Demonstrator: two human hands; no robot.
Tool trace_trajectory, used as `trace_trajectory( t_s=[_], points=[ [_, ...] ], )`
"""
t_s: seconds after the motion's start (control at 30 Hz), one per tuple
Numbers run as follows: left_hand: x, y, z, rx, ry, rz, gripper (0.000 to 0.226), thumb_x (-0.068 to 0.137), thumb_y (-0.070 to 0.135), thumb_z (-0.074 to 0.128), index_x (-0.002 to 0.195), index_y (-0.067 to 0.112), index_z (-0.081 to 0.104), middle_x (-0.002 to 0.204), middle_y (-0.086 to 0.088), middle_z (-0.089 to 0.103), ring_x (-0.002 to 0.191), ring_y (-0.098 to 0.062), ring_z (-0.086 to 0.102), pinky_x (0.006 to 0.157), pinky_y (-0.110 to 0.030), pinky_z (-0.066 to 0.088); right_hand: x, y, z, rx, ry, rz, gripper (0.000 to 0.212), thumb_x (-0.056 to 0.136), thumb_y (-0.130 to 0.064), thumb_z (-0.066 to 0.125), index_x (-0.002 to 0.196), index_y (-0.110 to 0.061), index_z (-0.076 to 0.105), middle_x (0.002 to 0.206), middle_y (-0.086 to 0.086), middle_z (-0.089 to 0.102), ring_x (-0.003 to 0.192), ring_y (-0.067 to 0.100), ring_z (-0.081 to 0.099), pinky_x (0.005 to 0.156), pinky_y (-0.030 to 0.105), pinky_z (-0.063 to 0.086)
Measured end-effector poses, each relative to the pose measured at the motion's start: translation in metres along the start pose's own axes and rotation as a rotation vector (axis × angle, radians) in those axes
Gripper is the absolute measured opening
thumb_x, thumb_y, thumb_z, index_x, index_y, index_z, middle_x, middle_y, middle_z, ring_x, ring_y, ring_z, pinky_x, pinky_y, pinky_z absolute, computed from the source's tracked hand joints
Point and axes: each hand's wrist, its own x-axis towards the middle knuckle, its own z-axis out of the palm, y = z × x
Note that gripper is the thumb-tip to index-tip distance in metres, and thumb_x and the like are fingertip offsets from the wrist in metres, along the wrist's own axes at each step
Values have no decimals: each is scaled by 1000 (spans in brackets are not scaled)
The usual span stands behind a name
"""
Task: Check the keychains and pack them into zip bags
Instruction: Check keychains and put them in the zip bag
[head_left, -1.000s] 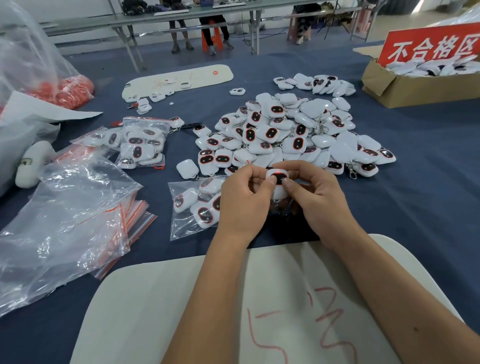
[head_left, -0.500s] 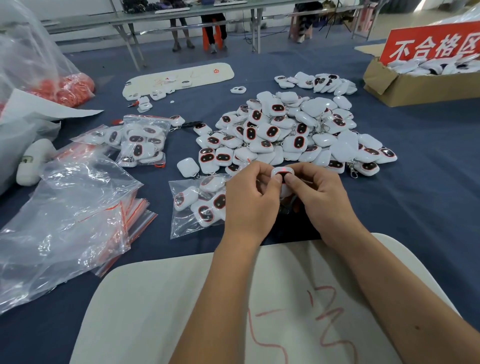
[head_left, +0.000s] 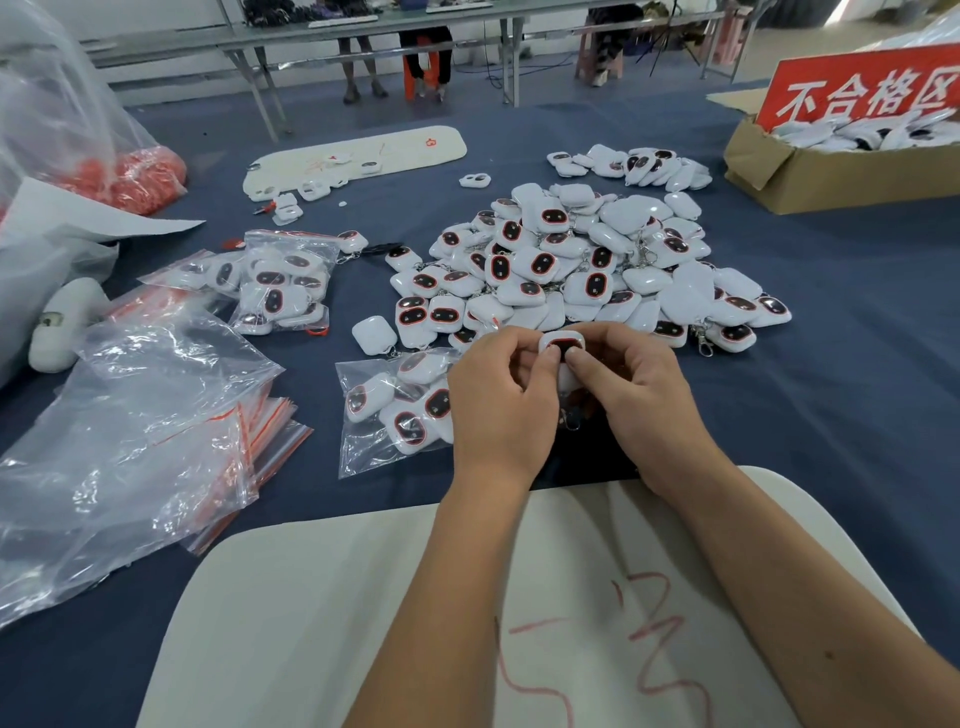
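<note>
A: Just in front of the big heap of white plastic keychains with red-rimmed dark faces (head_left: 587, 260), what is in hand?

B: The checking step, I judge. Both hands hold one small white keychain with a dark red-rimmed face (head_left: 563, 345) up between them, at the near edge of the heap and above the blue table cloth (head_left: 831, 389).

A: How are the fingers set?

B: The left hand (head_left: 498, 405) has its fingers curled and its thumb tip pressed on the face of the keychain. The right hand (head_left: 639, 400) pinches it from the other side, thumb tip beside the left one and forefinger arched over the top. Both wrists reach forward from the white board with red scrawl (head_left: 363, 597), palms turned inward. A metal clasp seems to hang below the keychain, but it is too small to be sure of.

A: And next?

B: If it passes, it likely belongs in the clear zip bag half filled with keychains (head_left: 395, 410), lying just left of the heap's near edge, under the left hand. That calls for one hand to let go and hold the mouth of the bag open. If it fails, the brown cardboard box with the red sign (head_left: 810, 176), well to the right of the heap, looks like the reject place.
</note>
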Motion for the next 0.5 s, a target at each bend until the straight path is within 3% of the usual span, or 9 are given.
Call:
trace_trajectory(
  t_s=[0.2,0.5],
  points=[
    [0,2,0,-17,60,-11,4,91,12,72,88,14,74,79,7,71,72,-6,63,70,-19,51,1,4,-1,-48,-54,11,14,95,-13,72,106,-21,75,94,4,79,87,25,75,80,41,62],
    [-1,3,0,8,42,-8,3,91,16,73,91,18,75,84,8,73,77,-6,64,77,-26,53,1,6,-3,-58,-48,17,13,92,-21,72,104,-24,76,92,7,79,92,39,73,85,57,61]
  ],
)
